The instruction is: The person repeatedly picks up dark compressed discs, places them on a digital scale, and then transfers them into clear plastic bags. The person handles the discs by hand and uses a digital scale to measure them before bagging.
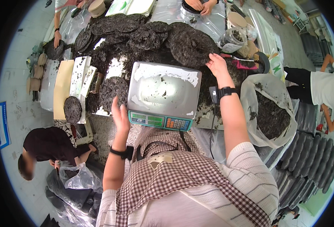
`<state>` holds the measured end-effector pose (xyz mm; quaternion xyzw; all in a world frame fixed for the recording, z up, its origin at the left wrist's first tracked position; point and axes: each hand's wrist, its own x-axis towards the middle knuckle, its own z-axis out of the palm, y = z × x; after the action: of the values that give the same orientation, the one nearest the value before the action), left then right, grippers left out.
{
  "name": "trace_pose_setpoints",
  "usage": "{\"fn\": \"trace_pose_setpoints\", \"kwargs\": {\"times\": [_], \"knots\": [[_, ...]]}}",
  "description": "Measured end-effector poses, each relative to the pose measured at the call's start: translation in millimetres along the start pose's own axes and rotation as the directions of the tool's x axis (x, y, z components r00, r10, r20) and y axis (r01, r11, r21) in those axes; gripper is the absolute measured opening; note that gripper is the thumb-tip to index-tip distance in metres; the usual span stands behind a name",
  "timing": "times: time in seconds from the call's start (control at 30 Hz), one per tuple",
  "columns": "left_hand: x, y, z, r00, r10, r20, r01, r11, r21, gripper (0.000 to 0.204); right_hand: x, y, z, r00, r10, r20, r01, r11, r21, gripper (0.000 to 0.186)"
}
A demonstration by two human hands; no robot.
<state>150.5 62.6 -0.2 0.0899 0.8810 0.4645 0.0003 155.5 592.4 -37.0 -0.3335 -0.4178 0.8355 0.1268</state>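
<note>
Head view shows our right grip [217,65] holding the near edge of a round, ragged dark cake [191,46] beyond the far right corner of the scale [165,92]. Our left grip [120,115] is wide and empty, blurred, beside the scale and a second rough cake [113,90]. We see white film [189,76] on smooth metal, dark shreds [101,58] on the table [118,67], and fine printing on the green panel [146,119].
</note>
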Motion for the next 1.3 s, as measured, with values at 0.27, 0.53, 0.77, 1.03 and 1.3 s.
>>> {"fn": "trace_pose_setpoints", "kwargs": {"times": [0.27,0.53,0.77,1.03,1.3], "knots": [[-109.9,-81.0,-69.6,0.962,-0.228,-0.152,0.249,0.959,0.136,0.05,123.1,35.3,-23.4,0.96,0.039,-0.278,0.028,0.973,0.231,0.061],[-126.2,-83.5,-82.3,0.968,-0.245,-0.055,0.249,0.906,0.343,0.048,107.1,41.1,-2.1,0.939,0.149,-0.31,-0.08,0.971,0.223,0.037],[-101.6,-81.8,-62.4,0.98,-0.183,0.075,0.136,0.9,0.413,0.049,40.4,8.7,-54.6,0.978,-0.065,-0.199,0.025,0.98,-0.199,0.045],[-108.3,-98.3,-57.4,0.966,-0.248,0.066,0.206,0.902,0.379,0.049,-188.3,144.3,-207.4,0.644,-0.649,-0.406,-0.136,0.424,-0.895,0.048],[-74.1,-74.0,-31.6,0.948,-0.251,0.193,0.136,0.873,0.469,0.048,-143.1,227.6,-154.6,0.707,-0.677,-0.204,-0.124,0.165,-0.978,0.073]]}}
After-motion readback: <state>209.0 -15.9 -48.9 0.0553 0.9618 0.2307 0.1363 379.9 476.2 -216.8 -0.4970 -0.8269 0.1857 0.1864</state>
